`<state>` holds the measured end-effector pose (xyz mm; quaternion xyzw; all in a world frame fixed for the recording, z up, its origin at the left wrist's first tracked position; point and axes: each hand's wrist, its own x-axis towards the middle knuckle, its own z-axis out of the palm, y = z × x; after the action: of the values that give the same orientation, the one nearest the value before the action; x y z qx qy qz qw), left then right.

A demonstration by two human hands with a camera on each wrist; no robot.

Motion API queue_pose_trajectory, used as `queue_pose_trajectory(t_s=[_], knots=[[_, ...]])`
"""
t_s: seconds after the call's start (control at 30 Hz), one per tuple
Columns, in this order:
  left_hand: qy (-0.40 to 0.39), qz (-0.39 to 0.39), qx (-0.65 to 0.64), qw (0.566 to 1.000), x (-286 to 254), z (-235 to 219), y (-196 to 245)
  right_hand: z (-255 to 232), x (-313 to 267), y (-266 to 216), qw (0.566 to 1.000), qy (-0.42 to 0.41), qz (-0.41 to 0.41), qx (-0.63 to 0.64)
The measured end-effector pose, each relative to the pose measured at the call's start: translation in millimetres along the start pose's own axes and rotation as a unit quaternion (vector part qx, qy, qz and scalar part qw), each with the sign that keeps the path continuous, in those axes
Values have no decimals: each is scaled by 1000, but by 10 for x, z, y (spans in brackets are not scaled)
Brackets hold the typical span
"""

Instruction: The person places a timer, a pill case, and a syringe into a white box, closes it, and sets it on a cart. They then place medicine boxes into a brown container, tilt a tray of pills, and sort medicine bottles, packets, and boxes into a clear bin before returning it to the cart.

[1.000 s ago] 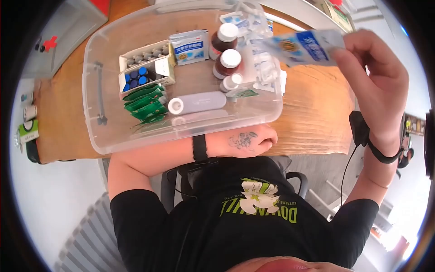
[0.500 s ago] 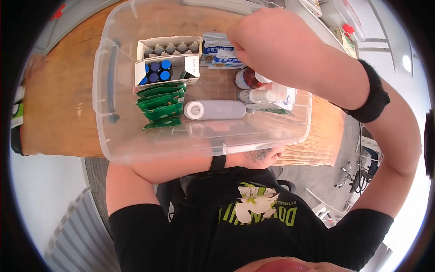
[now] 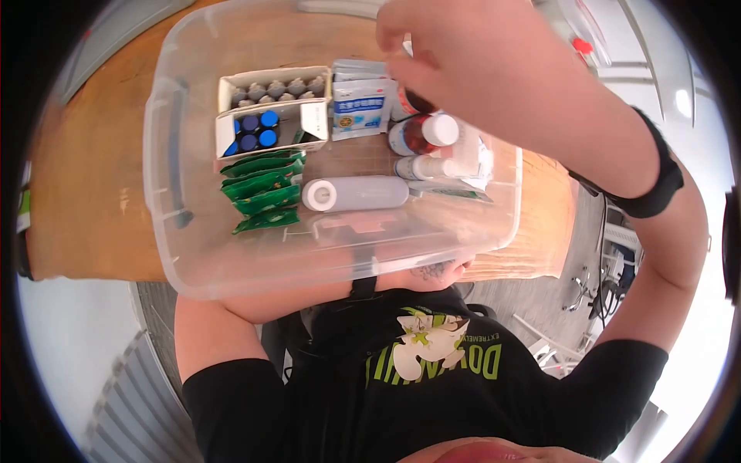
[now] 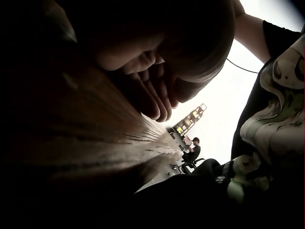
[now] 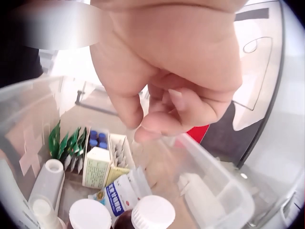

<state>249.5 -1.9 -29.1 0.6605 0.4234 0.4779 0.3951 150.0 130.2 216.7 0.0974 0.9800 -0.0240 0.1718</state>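
Over the back of the clear plastic box [image 3: 157, 147], my right hand [image 3: 436, 58] hangs with loosely bent fingers; in the right wrist view nothing shows between the fingertips of the right hand [image 5: 167, 81]. Below it, blue-and-white packets [image 3: 360, 109] [image 5: 125, 191] stand beside an opened carton of vials [image 3: 282, 89]. White-capped brown bottles [image 3: 421, 135] are right of the packets. My left hand [image 3: 446, 270] rests by the table's near edge, outside the box, and the left wrist view shows the fingers of the left hand [image 4: 157, 71] loosely curled, with nothing visible in them.
Inside the box are blue-capped vials [image 3: 258, 131], green sachets [image 3: 262, 189], a pale bottle lying down [image 3: 359, 193] and a small white bottle [image 3: 424, 167]. The box stands on a wooden table [image 3: 85, 185]. A seated person [image 4: 192, 152] appears in the distance.
My right hand has carried a blue-and-white packet from beyond the box's right side to the packets inside and let go of it. It has lifted slightly since. My left hand stays by the table edge.
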Motion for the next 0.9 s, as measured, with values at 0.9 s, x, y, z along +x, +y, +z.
queue_pose_trajectory(t_s=[0.9], knots=[[-167,-116,-14,979,319,-312,249,2485,-1482,1164,809,164,325,461]])
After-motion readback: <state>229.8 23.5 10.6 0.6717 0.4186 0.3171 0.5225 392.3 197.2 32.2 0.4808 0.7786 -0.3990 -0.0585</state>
